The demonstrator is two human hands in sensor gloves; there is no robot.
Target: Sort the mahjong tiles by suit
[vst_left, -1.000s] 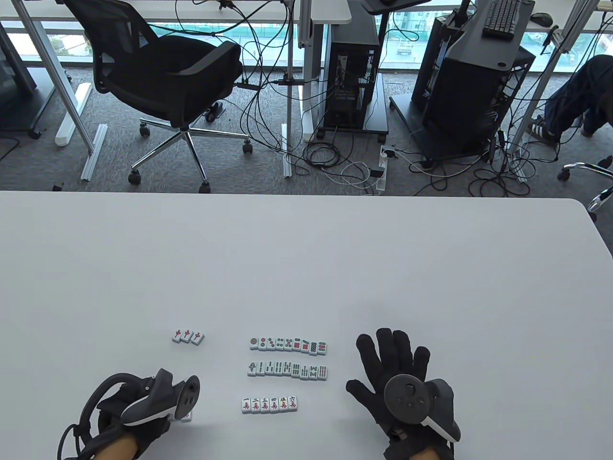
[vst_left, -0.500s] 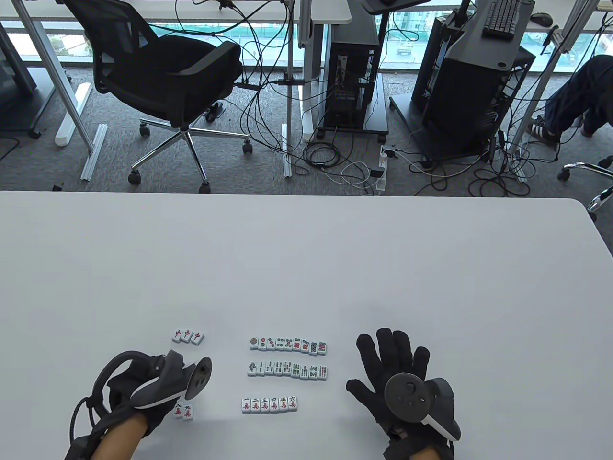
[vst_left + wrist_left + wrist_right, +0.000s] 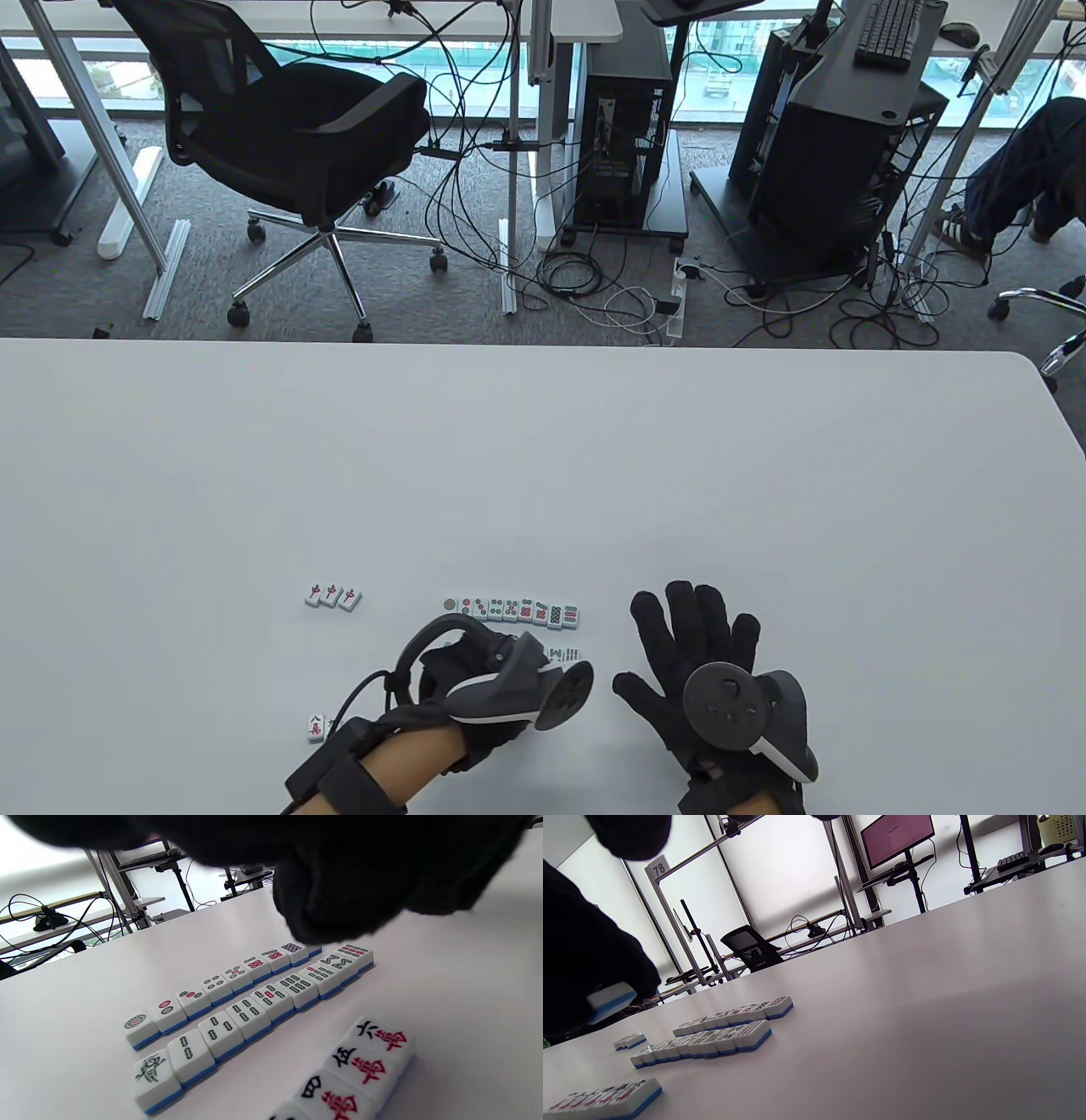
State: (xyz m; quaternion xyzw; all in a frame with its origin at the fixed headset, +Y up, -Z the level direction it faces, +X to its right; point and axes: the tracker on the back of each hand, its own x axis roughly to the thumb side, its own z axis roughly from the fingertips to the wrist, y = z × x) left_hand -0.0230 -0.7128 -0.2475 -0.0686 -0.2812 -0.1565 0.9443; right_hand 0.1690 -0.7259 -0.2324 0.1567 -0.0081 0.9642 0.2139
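My left hand hovers over the bamboo row and the character row, hiding most of both in the table view. In the right wrist view it pinches a blue-backed mahjong tile. The circle row lies just beyond it. The left wrist view shows the bamboo row and the right end of the character row below my glove's fingers. One character tile lies alone beside my left forearm. My right hand rests flat with its fingers spread, right of the rows.
Three red-dragon tiles lie in a short row left of the circle row. The white table stretches far beyond the tiles. Behind it are an office chair, cables and computer stands on the floor.
My left hand has swung right from the two tiles at the lower left to above the sorted rows, taking one tile along; one tile stays behind. The right hand has not moved.
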